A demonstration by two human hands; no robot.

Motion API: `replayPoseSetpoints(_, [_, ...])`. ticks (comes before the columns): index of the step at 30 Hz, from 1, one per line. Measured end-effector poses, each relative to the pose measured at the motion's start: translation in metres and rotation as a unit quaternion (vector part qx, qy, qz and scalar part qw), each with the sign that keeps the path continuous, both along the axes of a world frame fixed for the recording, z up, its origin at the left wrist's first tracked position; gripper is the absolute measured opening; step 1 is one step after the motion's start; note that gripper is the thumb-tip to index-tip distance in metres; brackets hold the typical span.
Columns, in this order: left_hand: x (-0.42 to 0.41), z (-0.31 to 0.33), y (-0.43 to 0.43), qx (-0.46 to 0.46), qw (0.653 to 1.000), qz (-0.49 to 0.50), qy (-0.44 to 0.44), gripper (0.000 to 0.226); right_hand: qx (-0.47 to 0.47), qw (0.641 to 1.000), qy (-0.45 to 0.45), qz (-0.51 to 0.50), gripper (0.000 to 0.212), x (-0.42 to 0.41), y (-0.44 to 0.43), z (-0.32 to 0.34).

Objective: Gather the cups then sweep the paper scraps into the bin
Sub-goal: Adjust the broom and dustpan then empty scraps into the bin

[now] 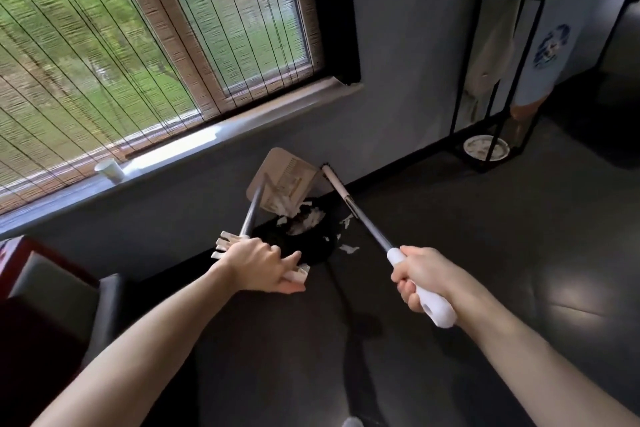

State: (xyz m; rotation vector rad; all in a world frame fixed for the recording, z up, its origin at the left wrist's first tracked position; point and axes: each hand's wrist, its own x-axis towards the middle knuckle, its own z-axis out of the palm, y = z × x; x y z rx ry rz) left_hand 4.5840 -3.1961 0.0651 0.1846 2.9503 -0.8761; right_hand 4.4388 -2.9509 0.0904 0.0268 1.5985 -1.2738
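My left hand [260, 265] grips the handle of a beige dustpan [282, 184], which is tilted over a black bin [304, 239] by the wall. White paper scraps [304, 220] spill from the pan into the bin. My right hand [420, 279] grips the white handle of a broom [349, 203], whose shaft runs up to the right of the dustpan. A few scraps [348, 248] lie on the floor beside the bin. One white paper cup [110, 170] stands on the window sill at the left.
A dark grey wall and a window with blinds stand straight ahead. A black metal shelf frame [491, 80] with a white plate [485, 148] at its foot stands at the right. A dark seat with a red box [20, 264] is at the lower left.
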Motion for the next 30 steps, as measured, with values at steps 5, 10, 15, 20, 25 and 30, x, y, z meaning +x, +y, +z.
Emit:
replayPoseSetpoints(5, [0.017,-0.047,0.016,0.025,0.999,0.017,-0.017,0.058,0.013,0.999,0.033,0.020,0.027,-0.005,0.002,-0.010])
replayPoseSetpoints(10, [-0.013,-0.063,0.030,0.048,0.993,0.069,-0.087,0.072,0.024,0.999,0.010,0.018,0.022,-0.005,-0.006,-0.017])
replayPoseSetpoints(15, [-0.032,-0.017,-0.009,0.045,0.991,0.093,-0.083,0.082,0.023,1.000,0.002,-0.003,0.031,-0.006,-0.012,-0.010])
replayPoseSetpoints(20, [-0.012,0.002,-0.016,0.002,0.997,0.052,-0.064,0.086,0.015,1.000,-0.007,-0.002,0.026,-0.010,-0.014,-0.001])
replayPoseSetpoints(25, [0.000,-0.027,-0.001,0.047,0.991,0.063,-0.112,0.082,0.007,1.000,-0.007,-0.006,0.039,-0.010,-0.015,0.000])
replayPoseSetpoints(30, [0.001,-0.085,0.043,0.113,0.968,0.088,-0.209,0.072,0.018,0.999,-0.027,-0.018,0.029,-0.010,-0.013,-0.007])
